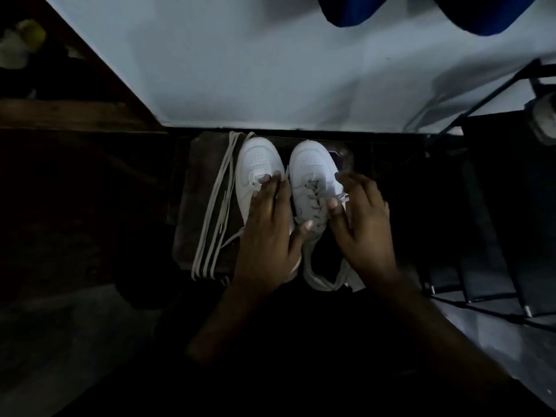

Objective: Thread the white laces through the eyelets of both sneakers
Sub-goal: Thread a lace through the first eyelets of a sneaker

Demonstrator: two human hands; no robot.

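Dim room, dark wooden stool (207, 164) set against a pale wall (240, 70). Nearest, the left hand (264, 236) lies flat, fingers straight, on the left sneaker (255, 164). Beside it, the right hand (361, 224) hovers, fingers spread, over the laced right sneaker (313, 176). Left of the sneakers lies a loose white lace (215, 206). No readable branding.

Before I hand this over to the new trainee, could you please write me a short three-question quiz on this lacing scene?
1. True or false: the right sneaker already has lace crossed through its eyelets.
2. The loose laces lie: A) left of the left sneaker, B) between the sneakers, C) right of both.
3. Fill in: the left hand rests on the ____ sneaker, the right hand beside the other.

Key: 1 true; 2 A; 3 left.
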